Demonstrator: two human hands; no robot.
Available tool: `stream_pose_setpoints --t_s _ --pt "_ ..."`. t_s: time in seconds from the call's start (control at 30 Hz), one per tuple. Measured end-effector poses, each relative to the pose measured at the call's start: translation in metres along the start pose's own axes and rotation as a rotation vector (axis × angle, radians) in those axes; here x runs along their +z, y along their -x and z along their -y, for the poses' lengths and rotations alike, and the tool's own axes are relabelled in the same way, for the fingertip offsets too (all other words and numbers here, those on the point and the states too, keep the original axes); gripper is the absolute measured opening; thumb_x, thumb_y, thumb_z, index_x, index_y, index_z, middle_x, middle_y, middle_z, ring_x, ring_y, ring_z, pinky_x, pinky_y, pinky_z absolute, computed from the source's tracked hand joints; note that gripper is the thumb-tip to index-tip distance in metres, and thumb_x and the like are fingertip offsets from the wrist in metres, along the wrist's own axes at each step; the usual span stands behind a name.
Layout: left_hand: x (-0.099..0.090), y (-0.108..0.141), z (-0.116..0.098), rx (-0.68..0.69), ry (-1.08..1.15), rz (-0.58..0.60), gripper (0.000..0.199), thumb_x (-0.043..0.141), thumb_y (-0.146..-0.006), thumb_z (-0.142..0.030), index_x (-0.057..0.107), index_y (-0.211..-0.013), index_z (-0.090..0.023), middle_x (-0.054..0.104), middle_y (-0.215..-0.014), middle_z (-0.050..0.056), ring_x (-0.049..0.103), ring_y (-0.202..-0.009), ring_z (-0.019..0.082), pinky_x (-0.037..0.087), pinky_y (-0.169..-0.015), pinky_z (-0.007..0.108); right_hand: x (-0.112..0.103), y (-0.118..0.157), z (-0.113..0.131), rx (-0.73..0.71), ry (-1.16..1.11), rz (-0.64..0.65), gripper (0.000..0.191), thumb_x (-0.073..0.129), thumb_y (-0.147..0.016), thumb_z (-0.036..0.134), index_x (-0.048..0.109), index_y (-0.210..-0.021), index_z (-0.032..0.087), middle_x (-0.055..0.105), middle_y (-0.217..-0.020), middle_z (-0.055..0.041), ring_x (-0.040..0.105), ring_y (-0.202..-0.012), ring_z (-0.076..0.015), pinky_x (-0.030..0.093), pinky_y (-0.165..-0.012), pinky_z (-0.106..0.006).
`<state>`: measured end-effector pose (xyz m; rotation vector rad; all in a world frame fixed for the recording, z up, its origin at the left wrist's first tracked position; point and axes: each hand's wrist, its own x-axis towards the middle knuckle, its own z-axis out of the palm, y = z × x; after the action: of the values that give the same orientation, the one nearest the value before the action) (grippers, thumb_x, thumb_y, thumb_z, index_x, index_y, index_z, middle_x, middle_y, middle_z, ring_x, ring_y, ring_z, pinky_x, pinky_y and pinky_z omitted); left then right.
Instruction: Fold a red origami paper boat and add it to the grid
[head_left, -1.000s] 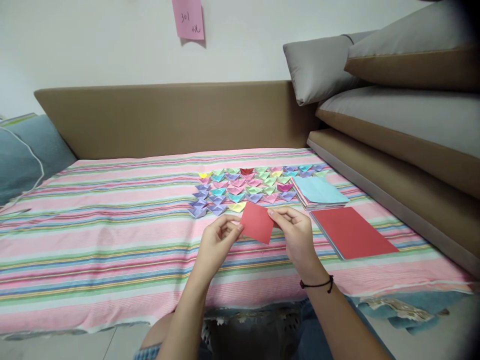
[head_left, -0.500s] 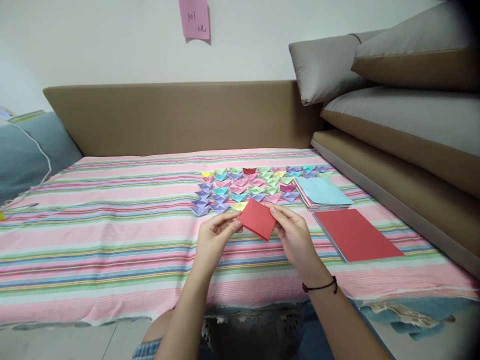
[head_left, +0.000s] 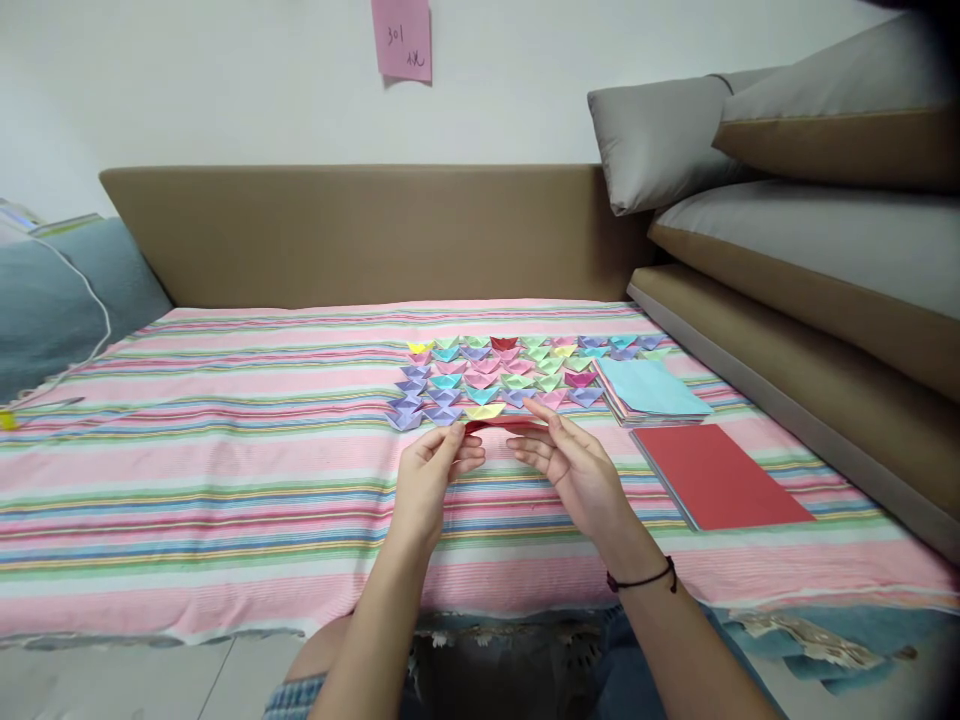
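Observation:
A folded red paper [head_left: 504, 423] is held up between my two hands, seen nearly edge-on and bowed slightly upward in the middle. My left hand [head_left: 433, 472] grips its left end between thumb and fingers. At the right end, my right hand [head_left: 574, 462] pinches it, with the lower fingers spread beneath. Just beyond the hands, rows of small folded paper boats [head_left: 484, 380] in several colours lie on the striped cloth [head_left: 225, 480]. A stack of light blue-topped paper [head_left: 656, 388] and a red-topped stack [head_left: 724, 478] lie to the right.
Grey and brown cushions [head_left: 810, 235] are piled along the right side. A brown backrest [head_left: 375, 235] stands behind the cloth. At the far left are a blue cushion [head_left: 67, 300], a white cable and a yellow-handled tool [head_left: 9, 419].
The red paper has turned from showing its broad diamond-shaped face to being nearly edge-on and bowed. Both hands still hold it, their fingers shifted. The view has moved slightly.

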<state>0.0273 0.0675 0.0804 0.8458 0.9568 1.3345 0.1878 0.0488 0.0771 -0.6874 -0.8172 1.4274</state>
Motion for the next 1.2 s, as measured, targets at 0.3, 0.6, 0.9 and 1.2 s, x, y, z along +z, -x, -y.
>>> stream_pose_setpoints --t_s 0.3,0.6,0.9,1.2 --pt "0.0013 0.002 -0.001 -0.025 -0.057 0.009 0.031 0.072 -0.065 -0.042 0.063 -0.07 -0.012 0.061 -0.059 -0.001 0.057 -0.053 0.008 0.051 -0.057 0.02 0.003 0.002 0.0014 -0.027 0.238 0.039 0.078 0.069 -0.074 0.026 0.026 -0.139 0.022 0.071 -0.079 -0.0019 0.067 -0.072 -0.0187 0.051 -0.074 -0.034" --pt "-0.0024 -0.0009 0.0019 0.074 -0.237 -0.061 0.031 0.061 -0.072 -0.047 0.057 -0.067 -0.016 0.055 -0.059 -0.004 0.05 -0.052 0.008 0.041 -0.049 0.018 -0.0009 0.0033 -0.007 0.167 0.474 0.285 0.083 0.063 -0.073 0.016 0.018 -0.141 0.02 0.067 -0.065 0.003 0.065 -0.066 -0.0167 0.047 -0.061 -0.027" --pt "-0.0054 0.0012 -0.0015 0.355 -0.687 -0.021 0.025 0.052 -0.081 -0.035 0.055 -0.062 -0.018 0.054 -0.06 -0.002 0.049 -0.059 0.012 0.036 -0.056 0.02 -0.0012 0.0024 -0.0035 0.175 0.358 0.147 0.046 0.071 -0.069 0.03 0.055 -0.109 0.016 0.069 -0.074 -0.002 0.064 -0.068 -0.0174 0.048 -0.066 -0.029" --pt "-0.0007 0.0034 -0.0002 0.063 -0.312 0.186 0.028 0.073 -0.065 -0.039 0.062 -0.074 -0.015 0.064 -0.066 0.001 0.058 -0.059 0.012 0.044 -0.057 0.021 -0.0066 0.0 -0.0057 0.125 0.373 -0.004 0.027 0.077 -0.063 0.035 0.067 -0.077 0.014 0.069 -0.066 -0.0044 0.063 -0.062 -0.0181 0.049 -0.063 -0.03"
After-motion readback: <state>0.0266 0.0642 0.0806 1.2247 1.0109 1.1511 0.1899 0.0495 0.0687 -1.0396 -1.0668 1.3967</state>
